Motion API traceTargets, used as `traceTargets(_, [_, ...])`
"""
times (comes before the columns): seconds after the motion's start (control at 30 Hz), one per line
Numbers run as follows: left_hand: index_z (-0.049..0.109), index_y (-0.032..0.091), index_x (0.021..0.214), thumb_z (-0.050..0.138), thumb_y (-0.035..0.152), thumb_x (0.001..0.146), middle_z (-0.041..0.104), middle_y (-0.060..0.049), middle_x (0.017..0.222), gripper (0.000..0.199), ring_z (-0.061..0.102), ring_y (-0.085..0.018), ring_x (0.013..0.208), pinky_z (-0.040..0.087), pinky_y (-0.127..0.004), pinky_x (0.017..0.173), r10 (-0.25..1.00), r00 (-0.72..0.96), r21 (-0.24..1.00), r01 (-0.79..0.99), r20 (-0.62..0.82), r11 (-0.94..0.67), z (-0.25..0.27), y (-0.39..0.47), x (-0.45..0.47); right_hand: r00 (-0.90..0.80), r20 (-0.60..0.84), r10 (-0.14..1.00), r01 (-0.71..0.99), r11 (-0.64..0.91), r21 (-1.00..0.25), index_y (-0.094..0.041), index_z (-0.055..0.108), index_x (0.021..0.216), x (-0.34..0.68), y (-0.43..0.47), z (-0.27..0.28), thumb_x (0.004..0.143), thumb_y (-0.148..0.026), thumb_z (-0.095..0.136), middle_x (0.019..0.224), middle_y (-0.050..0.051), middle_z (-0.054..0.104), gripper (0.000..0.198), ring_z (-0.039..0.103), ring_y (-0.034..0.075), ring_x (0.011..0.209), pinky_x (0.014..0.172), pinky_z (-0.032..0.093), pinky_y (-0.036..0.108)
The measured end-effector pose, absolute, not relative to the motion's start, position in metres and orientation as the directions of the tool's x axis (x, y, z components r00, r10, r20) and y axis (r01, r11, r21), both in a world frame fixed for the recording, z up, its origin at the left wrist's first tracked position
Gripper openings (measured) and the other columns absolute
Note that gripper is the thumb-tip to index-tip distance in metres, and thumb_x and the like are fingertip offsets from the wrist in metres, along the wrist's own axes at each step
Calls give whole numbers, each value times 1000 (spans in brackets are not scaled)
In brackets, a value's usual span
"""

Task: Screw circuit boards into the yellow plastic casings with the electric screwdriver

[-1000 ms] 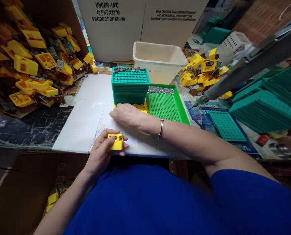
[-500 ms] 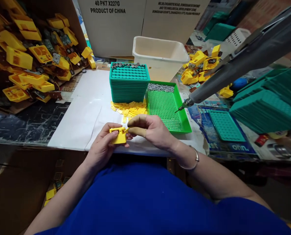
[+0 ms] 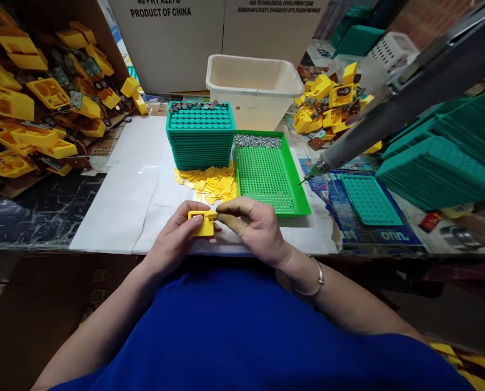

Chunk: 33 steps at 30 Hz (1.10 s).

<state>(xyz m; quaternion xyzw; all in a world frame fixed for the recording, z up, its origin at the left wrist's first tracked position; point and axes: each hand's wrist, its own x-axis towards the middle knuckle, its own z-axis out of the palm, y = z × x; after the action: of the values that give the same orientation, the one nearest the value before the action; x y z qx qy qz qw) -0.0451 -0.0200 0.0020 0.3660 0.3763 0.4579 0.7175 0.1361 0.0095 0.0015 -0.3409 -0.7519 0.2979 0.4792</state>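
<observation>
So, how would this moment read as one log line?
Left hand: holds yellow case | Right hand: at case's corner, grip unclear | Ahead: yellow pieces, green tray, teal stack

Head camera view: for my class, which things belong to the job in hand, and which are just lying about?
Belonging to the job:
Yellow case, held in the left hand, with the right hand at its edge
Pile of yellow pieces just beyond, probably
Green tray and screwdriver, possibly

Apparently just lying about:
White tub
Cardboard box
White basket
</observation>
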Motion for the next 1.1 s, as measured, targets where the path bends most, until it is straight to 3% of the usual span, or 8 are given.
traceTargets(0.17, [51, 24, 120, 56, 28, 94, 61, -3, 112, 26, 58, -18, 103, 46, -31, 93, 962, 269, 995, -78, -38, 61, -6, -30, -40, -355, 166, 920, 121, 221, -968, -18, 66, 90, 130, 6, 8, 81, -24, 69, 82, 0, 72, 11, 67, 11, 72, 69, 54, 24])
traceTargets(0.4, [46, 23, 120, 44, 18, 97, 53, -7, 116, 24, 52, -20, 108, 43, -35, 96, 911, 350, 932, 206, 216, -300, -8, -32, -44, -465, 57, 884, 397, 266, -878, -18, 62, 108, 135, 11, 20, 81, -21, 70, 66, -6, 59, 28, 55, 8, 61, 63, 42, 21])
traceTargets(0.6, [49, 24, 119, 46, 15, 96, 56, -7, 111, 25, 55, -19, 105, 45, -32, 94, 901, 407, 956, 176, 147, -235, 1, -39, -46, -595, -69, 800, 550, 343, -761, -16, 63, 93, 138, 15, 29, 83, -29, 70, 55, -9, 47, 18, 41, 6, 51, 55, 28, 21])
traceTargets(0.73, [54, 25, 117, 51, 17, 94, 57, -6, 111, 24, 56, -19, 105, 45, -30, 94, 908, 400, 978, 99, 129, -183, 2, -40, -48, -564, 9, 825, 560, 391, -730, -17, 60, 94, 137, 3, 24, 87, -30, 65, 57, -8, 50, 16, 42, 7, 50, 54, 31, 22])
traceTargets(0.83, [57, 25, 116, 56, 24, 94, 61, -5, 110, 22, 59, -18, 99, 49, -30, 89, 913, 409, 1000, -8, -13, 18, 1, -36, -45, -506, 328, 798, 483, 577, -659, -21, 62, 104, 151, -4, 27, 88, -32, 65, 69, -3, 60, 20, 55, 11, 59, 59, 42, 24])
traceTargets(0.97, [60, 20, 98, 66, 31, 88, 68, -6, 102, 16, 66, -19, 88, 55, -31, 76, 897, 381, 936, -170, -226, 308, 6, -24, -30, 116, 858, 501, 548, 688, -476, -36, 51, 132, 192, 18, 47, 84, -25, 70, 132, 3, 55, 53, 51, 23, 130, 109, 41, 39])
traceTargets(1.03, [60, 19, 91, 70, 32, 85, 70, -6, 96, 18, 67, -19, 84, 56, -29, 68, 882, 380, 908, -194, -280, 372, 8, -17, -21, 245, 844, 477, 574, 630, -523, -32, 42, 141, 214, 44, 57, 91, -27, 61, 153, 5, 37, 53, 31, 24, 147, 117, 32, 44])
traceTargets(1.1, [59, 18, 89, 72, 32, 83, 71, -6, 92, 20, 68, -19, 81, 56, -26, 63, 860, 403, 889, -194, -314, 415, 9, -11, -13, 198, 759, 620, 471, 619, -628, -28, 34, 144, 230, 74, 63, 94, -32, 56, 151, 10, 41, 54, 45, 21, 138, 110, 41, 39])
